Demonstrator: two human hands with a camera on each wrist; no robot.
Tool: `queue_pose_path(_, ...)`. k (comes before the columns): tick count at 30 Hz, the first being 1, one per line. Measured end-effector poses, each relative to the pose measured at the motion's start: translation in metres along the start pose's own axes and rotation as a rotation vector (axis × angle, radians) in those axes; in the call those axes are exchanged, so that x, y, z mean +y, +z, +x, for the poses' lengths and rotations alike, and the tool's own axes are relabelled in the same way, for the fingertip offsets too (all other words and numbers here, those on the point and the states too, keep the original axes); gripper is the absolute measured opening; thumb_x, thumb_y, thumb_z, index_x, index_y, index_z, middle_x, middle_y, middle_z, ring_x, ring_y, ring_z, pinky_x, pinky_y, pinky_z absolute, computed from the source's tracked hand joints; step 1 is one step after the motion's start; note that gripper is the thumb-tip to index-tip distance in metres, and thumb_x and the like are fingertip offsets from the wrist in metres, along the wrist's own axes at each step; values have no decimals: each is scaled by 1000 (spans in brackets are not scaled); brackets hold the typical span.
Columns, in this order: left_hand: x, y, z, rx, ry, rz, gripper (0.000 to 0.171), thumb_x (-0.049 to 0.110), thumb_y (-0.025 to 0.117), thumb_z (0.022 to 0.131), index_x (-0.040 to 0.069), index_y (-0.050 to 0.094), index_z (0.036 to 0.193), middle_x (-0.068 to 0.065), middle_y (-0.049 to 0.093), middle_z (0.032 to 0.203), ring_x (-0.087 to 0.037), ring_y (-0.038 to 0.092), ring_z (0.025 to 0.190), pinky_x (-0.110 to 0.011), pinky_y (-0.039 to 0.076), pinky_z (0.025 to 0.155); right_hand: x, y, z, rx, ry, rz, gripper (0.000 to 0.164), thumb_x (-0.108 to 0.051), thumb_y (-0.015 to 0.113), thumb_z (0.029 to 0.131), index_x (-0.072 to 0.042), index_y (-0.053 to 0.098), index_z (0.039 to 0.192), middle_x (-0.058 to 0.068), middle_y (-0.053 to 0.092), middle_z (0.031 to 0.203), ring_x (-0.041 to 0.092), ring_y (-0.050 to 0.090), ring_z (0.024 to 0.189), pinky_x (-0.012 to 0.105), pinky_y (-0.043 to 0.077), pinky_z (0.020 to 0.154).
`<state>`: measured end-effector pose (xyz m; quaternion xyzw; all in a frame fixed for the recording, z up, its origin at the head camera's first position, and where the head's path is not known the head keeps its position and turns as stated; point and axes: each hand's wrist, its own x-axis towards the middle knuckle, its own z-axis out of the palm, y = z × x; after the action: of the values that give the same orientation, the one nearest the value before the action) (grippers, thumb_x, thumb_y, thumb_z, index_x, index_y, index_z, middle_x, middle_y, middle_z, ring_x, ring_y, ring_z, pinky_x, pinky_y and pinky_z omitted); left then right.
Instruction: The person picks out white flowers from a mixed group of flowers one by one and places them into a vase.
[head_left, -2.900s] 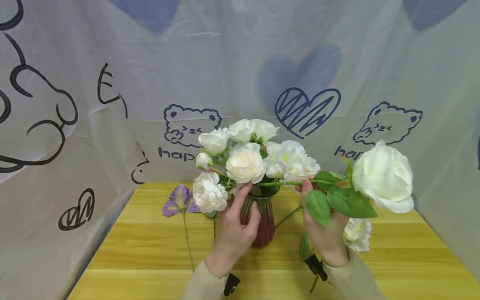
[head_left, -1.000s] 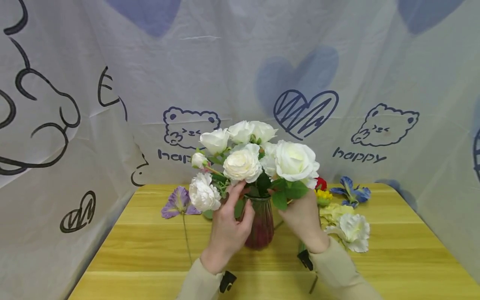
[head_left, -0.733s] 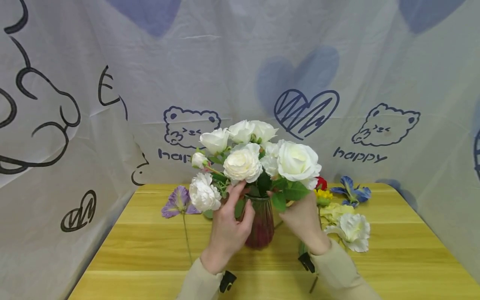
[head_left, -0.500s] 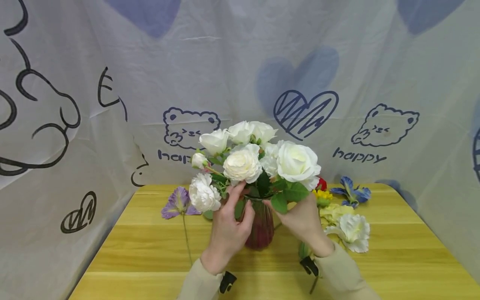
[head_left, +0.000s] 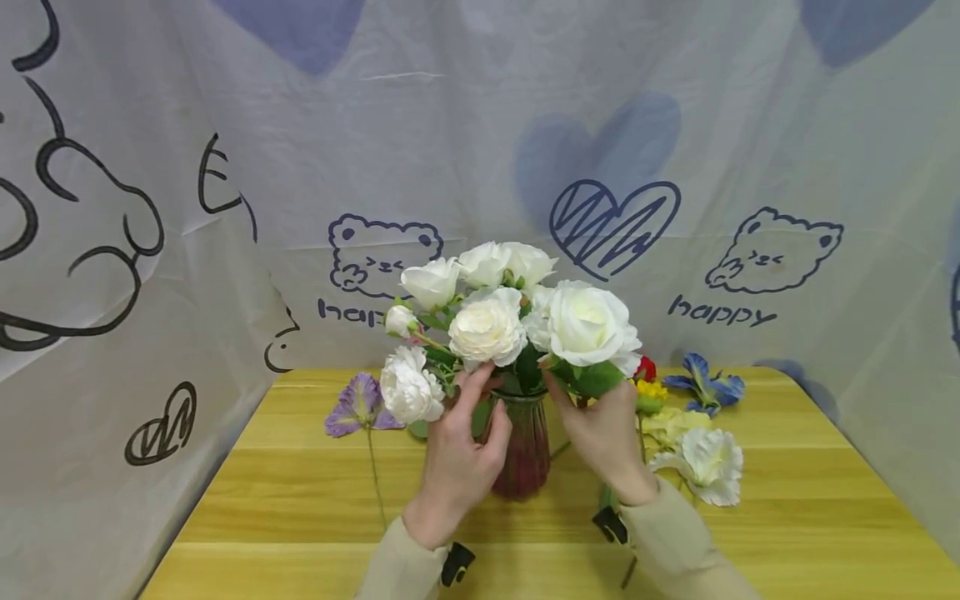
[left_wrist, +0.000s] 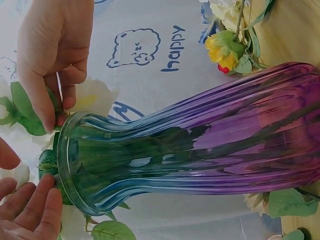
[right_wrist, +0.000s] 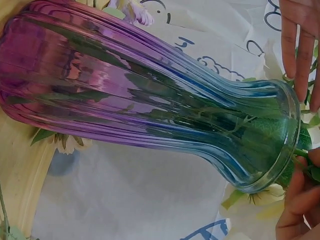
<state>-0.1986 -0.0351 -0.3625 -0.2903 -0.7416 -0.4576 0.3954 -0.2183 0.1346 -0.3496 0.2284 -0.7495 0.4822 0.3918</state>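
Note:
A ribbed glass vase [head_left: 522, 450], tinted blue-green at the neck and purple-pink below, stands upright with several white flowers in it. At its right side my right hand [head_left: 603, 433] pinches the leafy stem of a large white rose [head_left: 588, 323] just above the rim. The right wrist view shows the thumb and fingers [right_wrist: 295, 200] around that green stem. My left hand [head_left: 461, 450] is at the left of the rim, under a round white ranunculus [head_left: 487, 327]. Its fingers [left_wrist: 37, 212] look nearly straight near the blooms. Stems and leaves show through the glass.
A purple flower [head_left: 360, 406] lies on the wooden table [head_left: 285, 500] at left. On the right lie a blue flower [head_left: 705, 383], a yellow flower [head_left: 651, 395], a red one [head_left: 645, 367] and a white one [head_left: 708, 467]. A printed cloth [head_left: 480, 150] hangs behind.
The white rose, earlier held sideways out to the right, now stands at the vase's right side. Lately my right hand and the bloom have shifted slightly. My left hand stays by the rim.

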Motion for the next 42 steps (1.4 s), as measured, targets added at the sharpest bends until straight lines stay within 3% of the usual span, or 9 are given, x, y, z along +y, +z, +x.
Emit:
queue_pose_path(9,1,0,-3,-14,-7,9,48,-1,58,82,1,51,130,-13,57,125,-26,54,115,-40,46,96,-2,4,5,-59,-17,-14,45,1,73,77,-2,56,119,9,64,114,23,59,108,40,51,89)
queue_pose_path(16,3,0,-7,-24,-4,34,45,1,58,82,6,56,127,-9,58,120,-24,54,113,-39,46,95,-28,0,3,-59,84,17,49,9,71,74,5,52,119,18,61,115,28,58,107,44,50,89)
queue_pose_path(19,4,0,-10,-32,4,36,41,1,58,83,8,59,124,-8,60,115,-21,57,107,-36,49,91,-33,-3,-2,-54,114,-1,44,9,71,74,7,55,116,18,64,111,26,61,101,38,54,81)
queue_pose_path(21,3,0,-12,-40,15,33,38,1,57,83,8,61,120,-7,61,110,-20,59,102,-34,50,88,-34,-5,-7,-43,126,-8,37,10,70,74,7,60,110,18,66,102,23,64,87,32,57,67)
queue_pose_path(25,2,0,-18,-53,44,35,31,0,58,82,7,64,112,-6,64,103,-19,62,93,-30,53,80,-27,-11,-21,-52,147,41,33,13,67,74,8,61,106,17,66,94,17,61,74,25,53,49)
queue_pose_path(34,3,8,-39,-210,-24,46,29,2,60,82,10,65,109,-1,64,106,-14,61,97,-29,53,82,-16,-37,-47,-144,124,45,30,16,65,76,4,61,103,14,65,87,19,62,71,22,47,42)
queue_pose_path(38,8,15,-47,-273,-4,51,29,3,59,84,12,65,110,2,63,107,-11,60,98,-26,53,82,6,-53,-61,-206,170,-10,27,11,64,81,-4,62,104,8,66,91,22,63,74,24,52,48)
queue_pose_path(42,14,22,-55,-383,64,79,31,5,58,84,12,63,114,3,62,109,-11,58,100,-23,51,86,22,-72,-72,-234,213,-82,24,6,65,84,-9,64,103,2,67,90,16,63,74,25,54,52)
